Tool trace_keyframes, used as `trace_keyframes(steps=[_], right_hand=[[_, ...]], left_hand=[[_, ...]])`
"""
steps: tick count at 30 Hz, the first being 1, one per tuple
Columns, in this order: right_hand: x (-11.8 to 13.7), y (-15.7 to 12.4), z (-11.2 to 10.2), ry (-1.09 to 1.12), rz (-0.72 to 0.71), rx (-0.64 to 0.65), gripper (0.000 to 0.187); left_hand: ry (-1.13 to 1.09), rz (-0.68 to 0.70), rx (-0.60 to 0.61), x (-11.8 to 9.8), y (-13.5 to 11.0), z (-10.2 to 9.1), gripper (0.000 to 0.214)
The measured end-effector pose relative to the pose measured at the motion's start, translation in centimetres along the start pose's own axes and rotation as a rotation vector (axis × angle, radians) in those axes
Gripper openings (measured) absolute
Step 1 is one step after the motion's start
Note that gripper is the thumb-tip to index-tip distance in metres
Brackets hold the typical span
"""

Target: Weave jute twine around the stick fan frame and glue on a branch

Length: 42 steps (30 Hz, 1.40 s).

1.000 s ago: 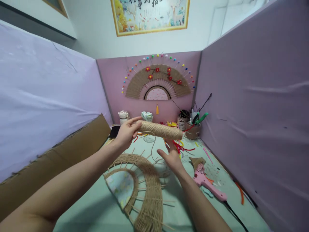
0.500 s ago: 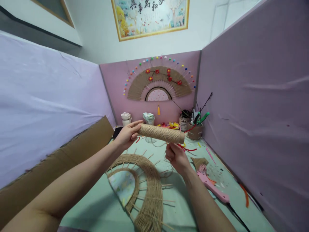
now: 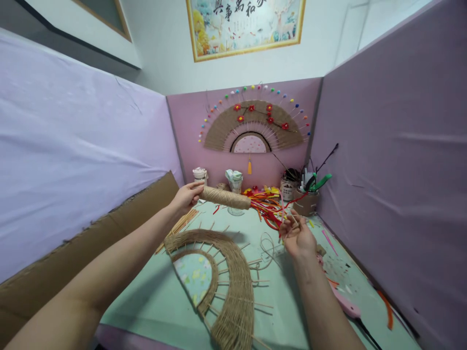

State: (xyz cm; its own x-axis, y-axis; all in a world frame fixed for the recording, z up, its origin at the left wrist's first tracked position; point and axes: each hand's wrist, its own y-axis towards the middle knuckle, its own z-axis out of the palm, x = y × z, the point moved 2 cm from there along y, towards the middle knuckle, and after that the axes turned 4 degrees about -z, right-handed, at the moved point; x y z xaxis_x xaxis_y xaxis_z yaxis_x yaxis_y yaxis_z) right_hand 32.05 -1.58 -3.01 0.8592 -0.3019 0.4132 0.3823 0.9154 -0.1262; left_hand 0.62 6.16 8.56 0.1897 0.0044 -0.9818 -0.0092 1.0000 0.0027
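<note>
My left hand point(image 3: 187, 196) is closed on the left end of a roll of jute twine point(image 3: 225, 197), held level above the far part of the green table point(image 3: 156, 301). My right hand point(image 3: 297, 236) is raised to the right of the roll, fingers pinched on a thin strand of twine that loops down to the table point(image 3: 268, 245). Below both hands lies a half-woven jute fan point(image 3: 222, 272) with bamboo ribs and a floral paper centre point(image 3: 193, 274).
A finished fan point(image 3: 254, 126) hangs on the pink back panel. Red and yellow strips point(image 3: 268, 204), jars point(image 3: 200, 175) and tool pots point(image 3: 304, 197) stand at the back. A pink glue gun point(image 3: 343, 304) lies at the right. Cardboard point(image 3: 91, 243) leans on the left panel.
My left hand carried the roll away to the back left. My right hand left the roll's underside and moved right, drawing out a strand. The view shifted left.
</note>
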Motion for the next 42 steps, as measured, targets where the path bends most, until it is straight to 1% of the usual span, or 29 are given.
trace_keyframes(steps=[2, 5, 6, 8, 10, 11, 12, 14, 17, 19, 21, 22, 24, 25, 28, 30, 32, 34, 36, 39, 41, 42], right_hand=[[0.1, 0.4, -0.3, 0.011, -0.047, -0.081, 0.021], [-0.1, 1.3, -0.9, -0.022, -0.142, -0.111, 0.015], [-0.3, 1.5, -1.1, -0.063, -0.169, -0.117, 0.018], [-0.8, 1.9, -1.5, -0.195, -0.223, -0.160, 0.030], [-1.2, 1.8, -1.6, -0.361, -0.306, -0.202, 0.041], [-1.3, 1.7, -1.5, -0.434, -0.357, -0.196, 0.045], [-1.4, 1.4, -1.3, -0.490, -0.406, -0.161, 0.048], [-1.8, 0.8, -0.6, -0.572, -0.452, -0.001, 0.047], [-2.8, -0.7, 0.7, -0.721, -0.412, 0.299, 0.042], [-3.5, -1.7, 1.5, -0.849, -0.398, 0.454, 0.044], [-4.2, -2.6, 2.0, -0.927, -0.391, 0.565, 0.043], [-4.4, -2.9, 2.2, -0.943, -0.374, 0.604, 0.037], [-4.5, -3.2, 2.2, -0.963, -0.321, 0.641, 0.020], [-4.4, -3.2, 2.0, -0.974, -0.301, 0.631, 0.015], [-3.4, -2.4, 1.3, -0.971, -0.313, 0.528, 0.025], [-2.7, -1.7, 0.9, -0.866, -0.340, 0.428, 0.026], [-2.3, -1.0, 0.7, -0.723, -0.337, 0.325, 0.025], [-2.0, -0.5, 0.5, -0.591, -0.282, 0.231, 0.022], [-1.9, -0.3, 0.4, -0.492, -0.175, 0.162, 0.017], [-1.6, 0.0, 0.0, -0.346, -0.017, 0.033, 0.009], [-1.2, 0.3, -0.3, -0.260, 0.005, -0.032, 0.007], [-0.9, 0.5, -0.4, -0.241, -0.037, -0.024, 0.006]], left_hand=[[-0.066, -0.029, -0.072, -0.2, 0.8, -0.8, 0.020], [-0.107, -0.040, -0.123, -0.5, 1.6, -1.8, 0.013], [-0.115, -0.045, -0.134, -0.5, 1.7, -2.1, 0.012], [-0.129, -0.056, -0.145, -0.5, 1.8, -2.4, 0.011], [-0.139, -0.066, -0.136, -0.4, 1.6, -2.4, 0.012], [-0.142, -0.071, -0.127, -0.4, 1.3, -2.2, 0.013], [-0.145, -0.077, -0.116, -0.4, 1.1, -2.0, 0.014], [-0.147, -0.086, -0.079, -0.3, 0.4, -1.2, 0.016], [-0.133, -0.089, 0.024, -0.1, -0.9, 0.4, 0.017], [-0.114, -0.091, 0.102, 0.2, -1.8, 1.7, 0.017], [-0.094, -0.103, 0.174, 0.5, -2.6, 2.9, 0.019], [-0.083, -0.111, 0.206, 0.6, -2.9, 3.5, 0.020], [-0.053, -0.124, 0.256, 0.6, -3.4, 4.1, 0.020], [-0.037, -0.126, 0.267, 0.5, -3.4, 4.3, 0.020], [0.013, -0.111, 0.259, 0.0, -3.1, 3.9, 0.021], [0.038, -0.080, 0.226, -0.4, -2.5, 3.0, 0.024], [0.048, -0.045, 0.167, -0.7, -1.6, 1.8, 0.025], [0.032, -0.028, 0.104, -0.9, -0.7, 0.5, 0.023], [-0.011, -0.037, 0.065, -1.0, 0.2, -0.6, 0.017], [-0.045, -0.104, 0.058, -1.0, 1.0, -1.7, 0.014], [-0.015, -0.146, 0.069, -1.0, 1.4, -2.3, 0.016], [0.003, -0.159, 0.066, -0.9, 1.5, -2.6, 0.017]])
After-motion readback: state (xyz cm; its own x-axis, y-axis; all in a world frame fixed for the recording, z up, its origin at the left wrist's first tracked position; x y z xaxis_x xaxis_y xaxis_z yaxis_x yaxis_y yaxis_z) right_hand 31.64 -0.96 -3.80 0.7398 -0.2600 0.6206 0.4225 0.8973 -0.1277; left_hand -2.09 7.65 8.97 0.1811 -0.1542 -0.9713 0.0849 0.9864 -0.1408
